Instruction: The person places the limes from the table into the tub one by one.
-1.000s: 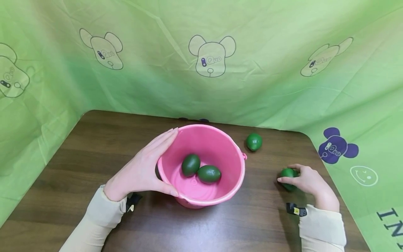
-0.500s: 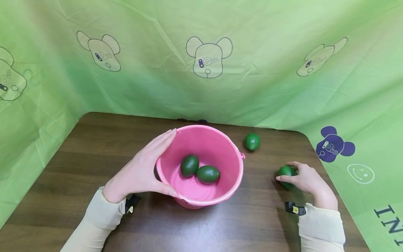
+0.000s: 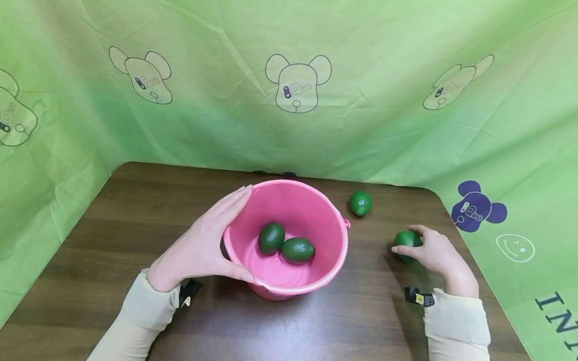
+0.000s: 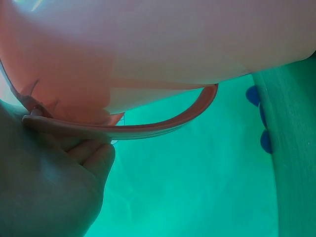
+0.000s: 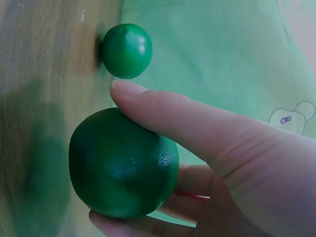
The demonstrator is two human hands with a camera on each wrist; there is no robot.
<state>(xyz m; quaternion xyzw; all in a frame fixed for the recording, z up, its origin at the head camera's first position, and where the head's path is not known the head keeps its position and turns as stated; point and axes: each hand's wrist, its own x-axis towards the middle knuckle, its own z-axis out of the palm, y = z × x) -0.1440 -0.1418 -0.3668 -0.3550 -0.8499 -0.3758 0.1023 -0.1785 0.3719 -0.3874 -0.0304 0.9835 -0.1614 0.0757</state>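
My left hand (image 3: 200, 245) holds a pink bucket (image 3: 311, 213) by its left side, thumb at the near rim and fingers at the far rim. In the left wrist view, the bucket's handle (image 4: 165, 127) runs beside that hand. Two dark green oval fruits, one (image 3: 272, 238) to the left of the other (image 3: 298, 250), lie on the bucket's bottom. To the right of the bucket, my right hand (image 3: 442, 253) grips a green lime (image 5: 123, 165) between thumb and fingers. Its shadow falls on the wood beside it in the right wrist view.
Another green lime (image 3: 360, 203) lies on the brown wooden table (image 3: 149, 215), behind and right of the bucket. A green printed cloth (image 3: 217, 115) hangs behind the table and along both sides.
My right hand has moved slightly left and away from me with the lime, which appears a little raised. My left hand and the bucket have stayed nearly in place.
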